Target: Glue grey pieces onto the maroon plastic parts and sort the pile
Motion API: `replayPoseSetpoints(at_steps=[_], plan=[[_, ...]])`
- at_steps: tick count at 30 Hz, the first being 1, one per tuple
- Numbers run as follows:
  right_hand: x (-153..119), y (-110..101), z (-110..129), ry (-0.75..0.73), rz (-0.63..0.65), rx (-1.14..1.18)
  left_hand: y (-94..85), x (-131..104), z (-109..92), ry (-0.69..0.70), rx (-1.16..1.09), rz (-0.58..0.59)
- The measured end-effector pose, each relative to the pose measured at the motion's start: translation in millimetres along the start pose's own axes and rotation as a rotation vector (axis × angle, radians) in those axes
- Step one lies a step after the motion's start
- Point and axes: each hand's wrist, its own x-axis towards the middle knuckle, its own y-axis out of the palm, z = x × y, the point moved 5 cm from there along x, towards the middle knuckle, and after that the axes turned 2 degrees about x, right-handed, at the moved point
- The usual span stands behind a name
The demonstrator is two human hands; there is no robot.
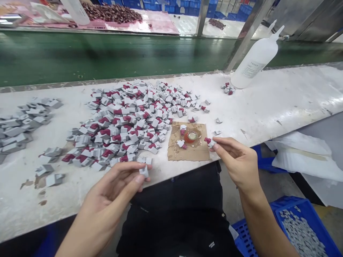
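Observation:
Between thumb and fingers, my left hand (pixel 115 191) pinches a small grey plastic part (pixel 144 171) near the table's front edge. My right hand (pixel 237 160) grips a small grey-and-maroon plastic piece (pixel 210 142) by its grey end, maroon end pointing left. Just left of that hand lies a cardboard square (pixel 175 153) with wet-looking stains. On it rests a round red-rimmed cap (pixel 192 136) with clear liquid in and around it. Two grey-and-maroon pieces, an upper one (pixel 183 129) and a lower one (pixel 182 144), lie beside the cap.
A large heap of grey-and-maroon parts (pixel 125 121) covers the table's middle. Grey parts (pixel 24 125) are piled at left. A white squeeze bottle (pixel 255 60) stands at back right, before a green conveyor belt (pixel 134 53). Below right, a blue crate (pixel 308 225) holds many small grey pieces.

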Motion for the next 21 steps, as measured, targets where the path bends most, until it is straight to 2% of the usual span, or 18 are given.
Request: replayPoseSetpoints(at_steps=[3,7,14,19,21], plan=[[4,15,8,-0.088,0.035,-0.033,19.0,1,-5,-0.034,-0.109,0.08],[10,29,13,-0.121,0.104,-0.107,40.7,1,-19,-0.003,-0.234,0.129],[13,31,17,-0.147,0.118,-0.163,57.1,5,-22,0.021,-0.325,0.119],[6,28,18,-0.075,0.083,-0.019,68.5,14,-30,0.014,-0.357,0.153],[-1,30,21,-0.035,0.117,0.075,75.3,18,-36,0.042,-0.373,0.178]])
